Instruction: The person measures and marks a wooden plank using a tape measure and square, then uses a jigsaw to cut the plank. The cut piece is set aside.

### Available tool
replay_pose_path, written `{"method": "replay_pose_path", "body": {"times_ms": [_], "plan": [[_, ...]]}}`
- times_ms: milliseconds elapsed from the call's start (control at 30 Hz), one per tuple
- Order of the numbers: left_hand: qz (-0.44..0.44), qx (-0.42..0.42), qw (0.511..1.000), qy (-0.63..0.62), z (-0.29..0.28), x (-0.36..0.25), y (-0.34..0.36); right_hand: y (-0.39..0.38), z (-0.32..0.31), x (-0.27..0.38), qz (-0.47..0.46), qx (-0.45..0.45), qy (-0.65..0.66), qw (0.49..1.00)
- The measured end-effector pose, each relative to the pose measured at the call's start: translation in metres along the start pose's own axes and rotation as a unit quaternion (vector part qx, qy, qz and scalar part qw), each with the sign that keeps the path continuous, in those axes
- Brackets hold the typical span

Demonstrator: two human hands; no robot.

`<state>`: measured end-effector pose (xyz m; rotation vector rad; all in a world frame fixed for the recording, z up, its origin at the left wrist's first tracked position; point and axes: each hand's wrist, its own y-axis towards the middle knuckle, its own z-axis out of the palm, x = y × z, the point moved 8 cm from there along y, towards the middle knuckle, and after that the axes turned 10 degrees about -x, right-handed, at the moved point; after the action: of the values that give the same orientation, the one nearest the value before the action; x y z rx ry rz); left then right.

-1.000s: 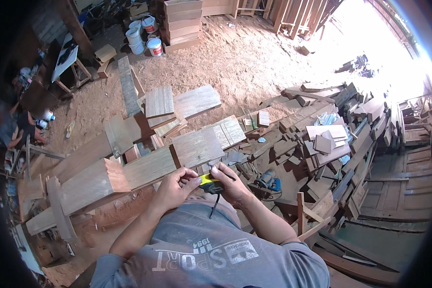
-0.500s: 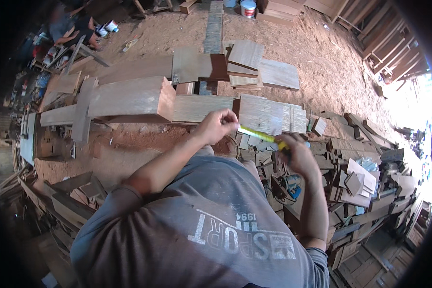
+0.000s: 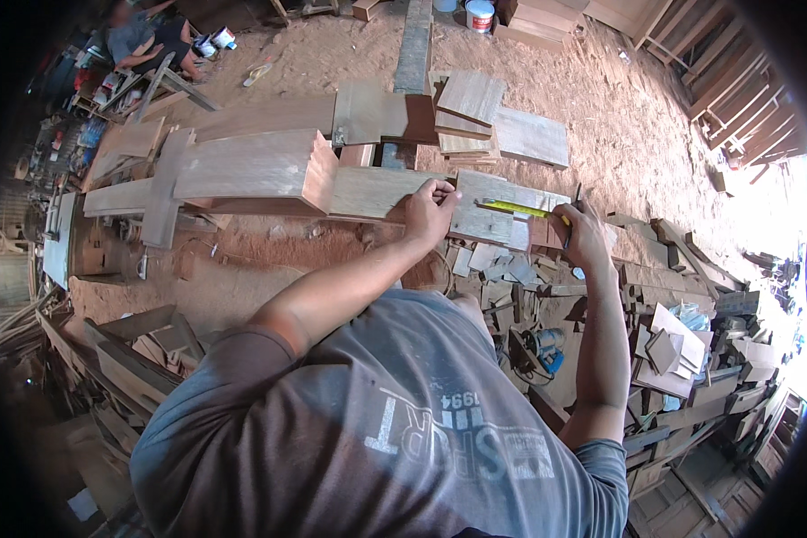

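Left hand (image 3: 431,215): curled at left end of wooden board (image 3: 486,228); its grip I cannot tell;
Right hand (image 3: 588,238): gripping tape measure (image 3: 560,218) and dark stick (image 3: 578,192);
Yellow blade (image 3: 516,209): extended leftward over this board

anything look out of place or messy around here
Yes, mildly: the blue-and-grey power tool, lower right of centre, sits low beside jumbled brown wooden offcuts, where it could perhaps get knocked. Also, what looks like a single pale flip-flop lies at upper left on the sandy brown ground, with no mate visible.
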<state>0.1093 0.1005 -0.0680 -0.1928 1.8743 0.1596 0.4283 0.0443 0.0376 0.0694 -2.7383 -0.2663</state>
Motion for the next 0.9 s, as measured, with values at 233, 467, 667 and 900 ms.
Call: {"method": "replay_pose_path", "body": {"times_ms": [233,467,667,900], "plan": [[-0.006,0.002,0.999,-0.037,0.005,0.008,-0.010,0.007,0.013,0.023,-0.021,-0.045,-0.005,0.999],[0.017,0.015,0.999,-0.030,0.011,0.011,-0.015,0.014,0.040,0.059,-0.007,-0.013,-0.053,0.998],[0.051,-0.004,0.997,-0.062,0.011,0.010,-0.018,0.016,0.045,0.052,0.007,0.003,-0.050,0.999],[0.130,-0.013,0.991,0.010,0.004,-0.015,-0.030,0.004,0.046,0.051,-0.002,-0.036,-0.028,0.999]]}}
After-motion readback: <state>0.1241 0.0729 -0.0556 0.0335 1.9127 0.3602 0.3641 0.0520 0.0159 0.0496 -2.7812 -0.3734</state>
